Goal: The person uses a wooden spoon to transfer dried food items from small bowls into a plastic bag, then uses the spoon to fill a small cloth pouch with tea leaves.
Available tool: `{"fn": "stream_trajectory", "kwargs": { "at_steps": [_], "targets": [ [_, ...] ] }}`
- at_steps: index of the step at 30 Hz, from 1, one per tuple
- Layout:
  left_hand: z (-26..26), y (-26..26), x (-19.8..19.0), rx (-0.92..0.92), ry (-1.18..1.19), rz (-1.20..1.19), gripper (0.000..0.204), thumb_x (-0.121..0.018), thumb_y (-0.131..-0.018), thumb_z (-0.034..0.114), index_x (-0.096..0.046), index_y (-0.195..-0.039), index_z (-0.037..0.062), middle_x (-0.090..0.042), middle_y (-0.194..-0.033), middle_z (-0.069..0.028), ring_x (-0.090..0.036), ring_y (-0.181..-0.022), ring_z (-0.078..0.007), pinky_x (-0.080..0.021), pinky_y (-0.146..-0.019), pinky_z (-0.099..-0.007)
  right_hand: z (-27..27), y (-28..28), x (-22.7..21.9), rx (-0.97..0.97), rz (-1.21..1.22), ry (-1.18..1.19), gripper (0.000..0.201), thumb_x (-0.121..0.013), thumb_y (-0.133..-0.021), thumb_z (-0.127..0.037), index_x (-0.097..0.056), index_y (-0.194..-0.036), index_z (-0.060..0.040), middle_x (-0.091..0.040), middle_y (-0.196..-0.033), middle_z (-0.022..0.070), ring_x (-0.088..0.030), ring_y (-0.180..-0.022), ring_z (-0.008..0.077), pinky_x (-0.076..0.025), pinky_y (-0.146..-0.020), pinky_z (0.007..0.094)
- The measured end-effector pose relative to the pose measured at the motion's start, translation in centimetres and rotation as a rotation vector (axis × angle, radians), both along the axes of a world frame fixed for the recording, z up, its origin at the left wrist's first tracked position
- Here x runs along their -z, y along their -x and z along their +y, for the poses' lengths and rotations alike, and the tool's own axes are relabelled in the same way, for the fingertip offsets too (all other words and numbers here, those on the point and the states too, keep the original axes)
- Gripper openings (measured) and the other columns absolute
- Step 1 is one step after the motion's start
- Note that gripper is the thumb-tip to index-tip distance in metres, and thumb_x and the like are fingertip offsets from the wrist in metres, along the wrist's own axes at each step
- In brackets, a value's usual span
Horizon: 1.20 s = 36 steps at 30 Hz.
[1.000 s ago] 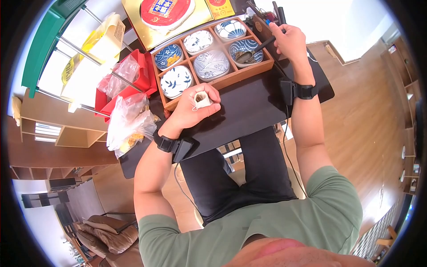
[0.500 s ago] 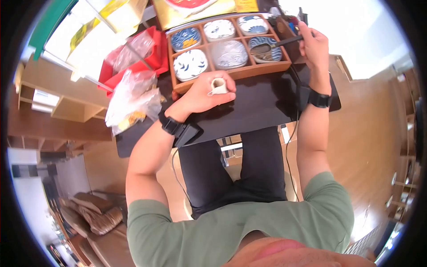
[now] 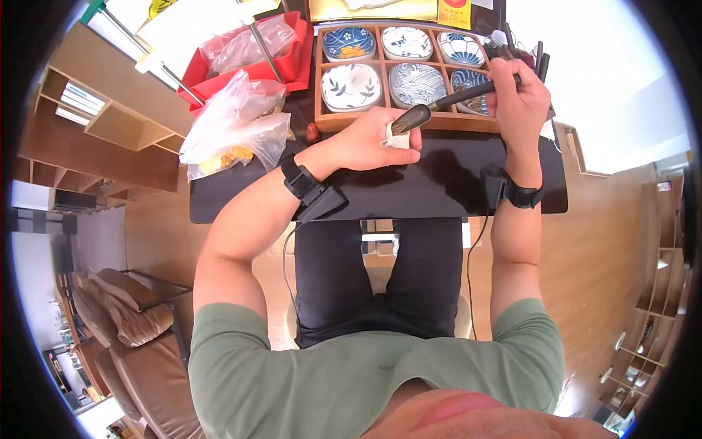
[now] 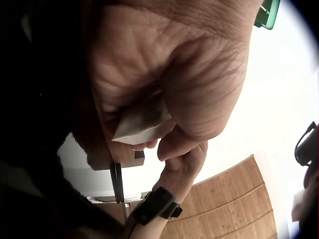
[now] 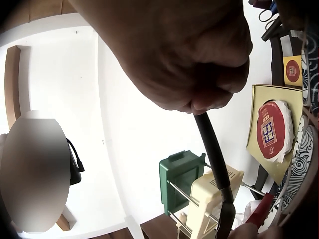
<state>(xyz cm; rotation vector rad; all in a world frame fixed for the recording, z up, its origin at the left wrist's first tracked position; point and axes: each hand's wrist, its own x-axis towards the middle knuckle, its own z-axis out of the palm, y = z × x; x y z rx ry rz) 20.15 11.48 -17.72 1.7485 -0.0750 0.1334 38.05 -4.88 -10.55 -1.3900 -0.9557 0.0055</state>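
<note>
My left hand (image 3: 369, 143) is curled round a small white cloth pouch (image 3: 397, 139), its mouth facing up; the pouch also shows in the left wrist view (image 4: 144, 122). My right hand (image 3: 521, 99) grips the black handle of a spoon (image 3: 412, 119), whose dark bowl sits at the pouch's mouth. The fingers stay wrapped round the handle (image 5: 213, 149) in the right wrist view. Whether anything lies in the spoon I cannot tell. Behind both hands is a wooden divided box (image 3: 344, 121) with several patterned bowls, one holding orange pieces (image 3: 352, 52).
Red bins (image 3: 296, 55) and a clear plastic bag (image 3: 238, 132) with yellowish contents stand at the left of the dark table (image 3: 453, 183). A red date-like item (image 3: 313, 132) lies by the box's corner. Dark tools (image 3: 542, 62) stand at the right.
The spoon has come out of the right front bowl and moved left to the pouch with my right hand. My left hand still holds the pouch. The head view has shifted.
</note>
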Motion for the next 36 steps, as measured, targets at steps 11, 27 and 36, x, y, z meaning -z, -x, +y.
{"fn": "stream_trajectory", "kwargs": {
  "at_steps": [11, 27, 36],
  "targets": [
    [0.1, -0.1, 0.0, 0.014, 0.001, -0.056, 0.016, -0.078, -0.085, 0.006, -0.064, -0.092, 0.0054, -0.066, -0.086, 0.0013, -0.060, -0.079, -0.0062, -0.049, -0.071, -0.0246, -0.9, -2.9, 2.5, 0.006, -0.187, -0.448, 0.015, -0.064, -0.099, -0.007, -0.064, -0.088, 0.0034, -0.065, -0.072, 0.0029, -0.056, -0.058, 0.0028, -0.042, -0.049, 0.0184],
    [-0.2, 0.0, -0.7, -0.012, 0.153, 0.031, 0.028, -0.074, -0.086, -0.001, -0.048, -0.087, 0.0084, -0.066, -0.094, -0.0023, -0.059, -0.080, -0.0067, -0.049, -0.068, -0.0237, -2.2, -8.3, 3.0, 0.772, -0.651, 0.006, 0.029, -0.074, -0.092, -0.024, -0.064, -0.072, -0.0056, -0.056, -0.052, 0.0086, -0.053, -0.042, 0.0246, -0.040, -0.043, 0.0324],
    [-0.1, -0.1, -0.6, -0.019, 0.117, -0.008, 0.029, -0.072, -0.087, -0.003, -0.046, -0.090, 0.0093, -0.066, -0.095, -0.0047, -0.060, -0.079, -0.0080, -0.051, -0.066, -0.0247, -2.4, -9.0, 3.2, 0.789, -0.499, 0.158, 0.036, -0.068, -0.095, -0.030, -0.067, -0.073, -0.0027, -0.062, -0.057, 0.0156, -0.061, -0.051, 0.0367, -0.047, -0.050, 0.0411]
  ]
}}
